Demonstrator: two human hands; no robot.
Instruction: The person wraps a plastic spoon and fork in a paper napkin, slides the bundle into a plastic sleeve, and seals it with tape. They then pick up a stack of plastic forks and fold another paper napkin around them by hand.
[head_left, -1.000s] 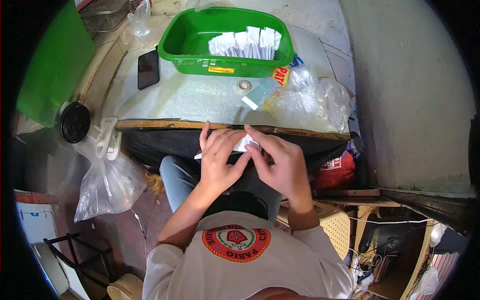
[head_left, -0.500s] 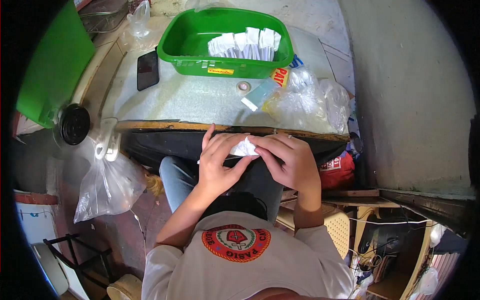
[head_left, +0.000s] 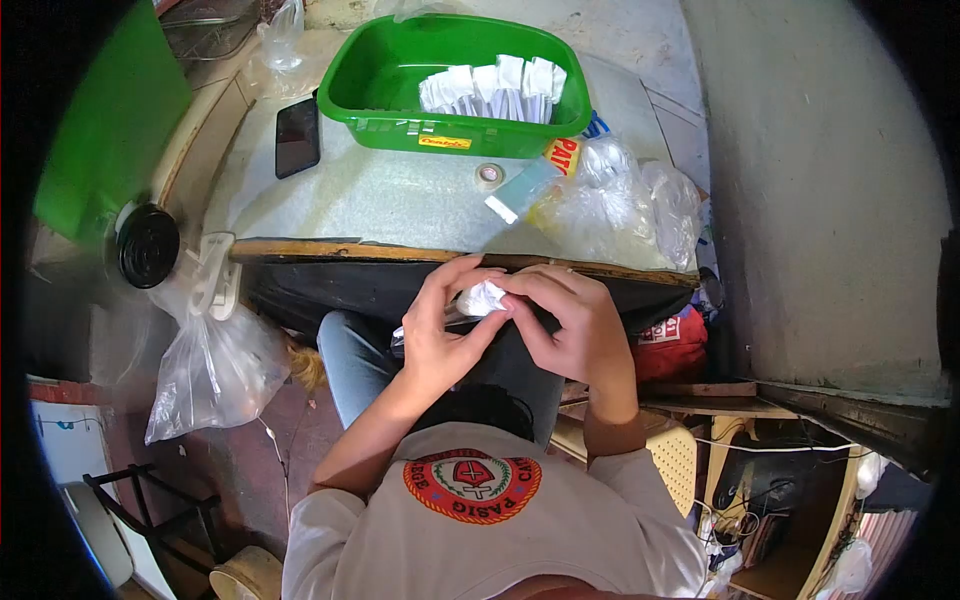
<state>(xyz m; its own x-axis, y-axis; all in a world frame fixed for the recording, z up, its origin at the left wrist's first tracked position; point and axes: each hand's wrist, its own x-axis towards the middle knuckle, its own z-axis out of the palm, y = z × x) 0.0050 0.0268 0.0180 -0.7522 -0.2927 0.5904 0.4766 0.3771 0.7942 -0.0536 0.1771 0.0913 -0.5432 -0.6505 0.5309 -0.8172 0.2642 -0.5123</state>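
Observation:
Above my lap, just in front of the table edge, my left hand (head_left: 443, 325) and my right hand (head_left: 567, 325) face each other. Between them is a small white tissue-like packet (head_left: 482, 298). My left fingers wrap round one side of it, where a shiny, clear-looking end sticks out past the palm. On the other side, my right thumb and fingertips pinch its end. Further back, a green basin (head_left: 365, 131) holds several similar white packets (head_left: 492, 90) standing in a row.
On the table (head_left: 390, 205) lie a black phone (head_left: 297, 138), a tape roll (head_left: 489, 176), a clear sleeve (head_left: 525, 186) and crumpled plastic bags (head_left: 610, 205). A clear plastic bag (head_left: 218, 370) hangs from a white clip (head_left: 222, 275) at the left. A grey wall (head_left: 820, 190) stands at the right.
My left fingers have curled further round the packet, and the raised index finger has come down. More of the packet's shiny end shows past my left palm. My right hand keeps its pinch.

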